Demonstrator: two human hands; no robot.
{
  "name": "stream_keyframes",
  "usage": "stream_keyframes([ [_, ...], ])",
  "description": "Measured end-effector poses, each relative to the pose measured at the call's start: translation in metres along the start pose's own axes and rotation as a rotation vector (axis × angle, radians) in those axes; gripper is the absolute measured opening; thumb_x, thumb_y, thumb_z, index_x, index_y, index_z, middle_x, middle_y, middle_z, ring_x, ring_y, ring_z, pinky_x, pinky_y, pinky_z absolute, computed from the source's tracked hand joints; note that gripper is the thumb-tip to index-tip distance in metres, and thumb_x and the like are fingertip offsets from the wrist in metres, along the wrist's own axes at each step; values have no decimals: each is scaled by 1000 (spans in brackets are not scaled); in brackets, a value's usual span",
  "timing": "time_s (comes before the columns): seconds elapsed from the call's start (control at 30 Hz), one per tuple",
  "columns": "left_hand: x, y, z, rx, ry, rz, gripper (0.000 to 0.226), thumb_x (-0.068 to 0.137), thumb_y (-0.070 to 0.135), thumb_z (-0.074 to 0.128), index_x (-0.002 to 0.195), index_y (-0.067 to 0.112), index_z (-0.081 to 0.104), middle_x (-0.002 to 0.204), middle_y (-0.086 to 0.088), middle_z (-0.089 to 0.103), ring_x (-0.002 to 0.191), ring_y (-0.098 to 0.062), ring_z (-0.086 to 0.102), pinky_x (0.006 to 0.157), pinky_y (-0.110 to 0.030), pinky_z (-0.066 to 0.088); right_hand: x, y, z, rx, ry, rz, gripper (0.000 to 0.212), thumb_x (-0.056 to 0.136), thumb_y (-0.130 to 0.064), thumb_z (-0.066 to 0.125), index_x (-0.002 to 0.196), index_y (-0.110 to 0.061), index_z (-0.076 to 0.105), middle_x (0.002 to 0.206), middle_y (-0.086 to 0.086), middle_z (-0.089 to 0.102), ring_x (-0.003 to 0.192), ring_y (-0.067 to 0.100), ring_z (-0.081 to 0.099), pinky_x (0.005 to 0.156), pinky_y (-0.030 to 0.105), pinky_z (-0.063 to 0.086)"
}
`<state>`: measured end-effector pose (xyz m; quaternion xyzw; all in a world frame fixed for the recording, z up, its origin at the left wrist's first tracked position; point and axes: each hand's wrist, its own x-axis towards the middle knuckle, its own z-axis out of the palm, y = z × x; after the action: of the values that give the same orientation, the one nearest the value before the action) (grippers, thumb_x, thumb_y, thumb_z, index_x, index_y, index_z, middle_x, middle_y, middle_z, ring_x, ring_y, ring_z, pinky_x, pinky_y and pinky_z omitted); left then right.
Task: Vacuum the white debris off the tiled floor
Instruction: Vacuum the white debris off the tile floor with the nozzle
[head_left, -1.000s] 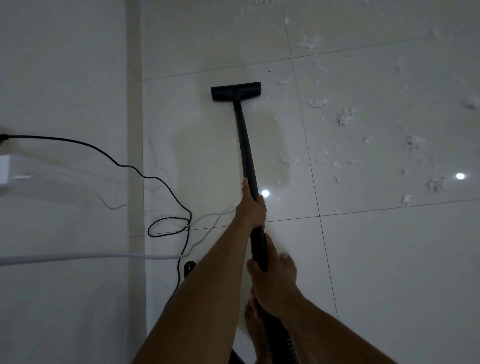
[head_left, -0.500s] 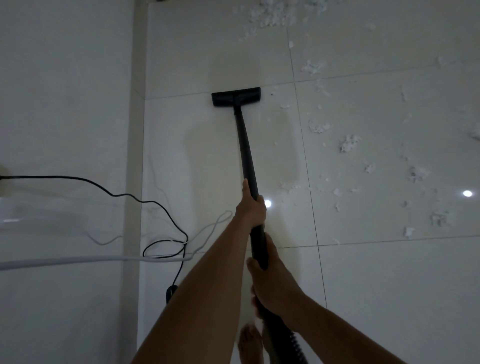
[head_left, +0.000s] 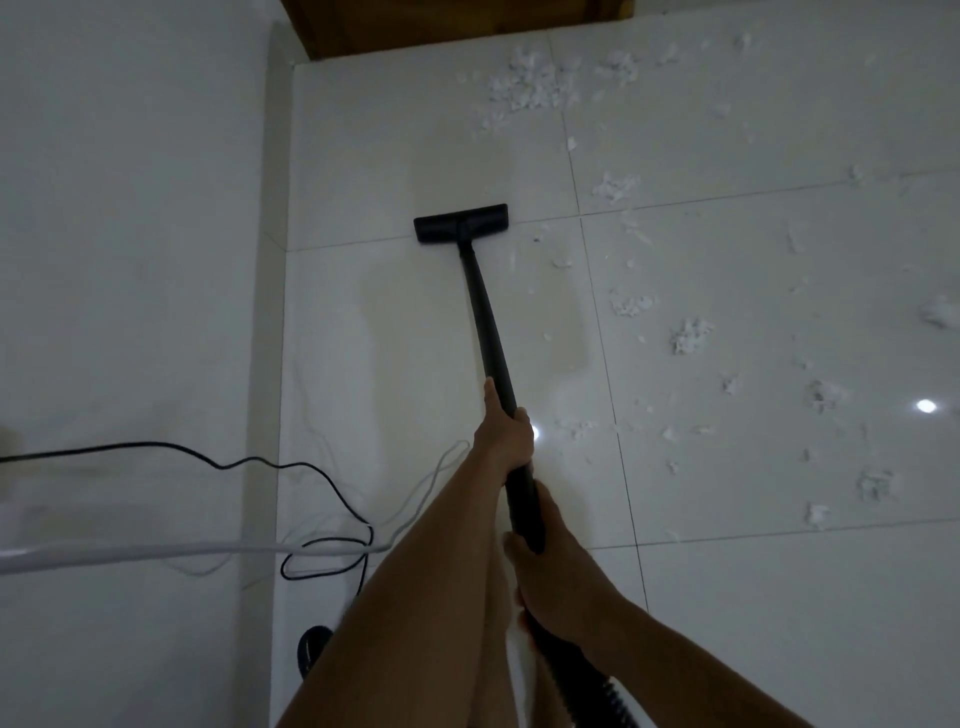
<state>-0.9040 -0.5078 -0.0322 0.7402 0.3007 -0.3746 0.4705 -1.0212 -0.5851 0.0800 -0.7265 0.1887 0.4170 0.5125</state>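
two hands clasp the black vacuum wand (head_left: 488, 322); the left hand (head_left: 506, 434) is the upper grip, fingers wrapped tight around the tube; the right hand (head_left: 553, 566) is the lower grip, just behind it, closed on the wand near the ribbed hose (head_left: 597, 691); ahead of both grips the floor nozzle (head_left: 461, 223) lies flat on the tiled floor (head_left: 727, 597); white debris (head_left: 688, 335) is scattered to the right of the grips and beyond the nozzle; a black cord (head_left: 291, 467) loops to their left.
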Motion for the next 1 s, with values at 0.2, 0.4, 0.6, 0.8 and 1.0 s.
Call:
stream_keyframes([
  [0.2,24,29,-29,6,8,-2,73,104,36,39,152,51,-14,136,-23,57,113,-40,64,96,-53,55,28,-36,1,67,-3,53,67,109,-34,45,160,-47,2,84,6,66,44,9,58,44,22,49],
  [0.4,53,62,-56,36,4,3,72,104,36,37,152,49,-15,132,-22,60,104,-38,67,93,-51,56,60,-74,-4,106,-7,75,68,108,-30,46,159,-49,5,83,10,64,39,8,55,41,23,48],
  [0.6,85,86,-79,50,11,12,72,105,36,37,153,49,-15,130,-22,61,103,-37,68,91,-51,57,92,-105,-8,120,-25,65,69,108,-30,45,158,-51,4,90,13,66,43,10,56,43,23,49],
  [0.8,113,107,-105,71,27,35,71,106,34,37,153,48,-14,123,-22,64,76,-25,65,87,-48,59,122,-134,-6,131,-22,58,67,109,-30,43,160,-50,3,103,1,65,56,11,61,41,16,47],
  [1.0,114,118,-115,82,19,37,71,106,34,37,154,47,-15,128,-23,62,78,-26,65,88,-48,59,125,-150,-6,122,1,59,67,109,-30,43,160,-48,4,97,-7,60,65,11,65,42,14,46],
])
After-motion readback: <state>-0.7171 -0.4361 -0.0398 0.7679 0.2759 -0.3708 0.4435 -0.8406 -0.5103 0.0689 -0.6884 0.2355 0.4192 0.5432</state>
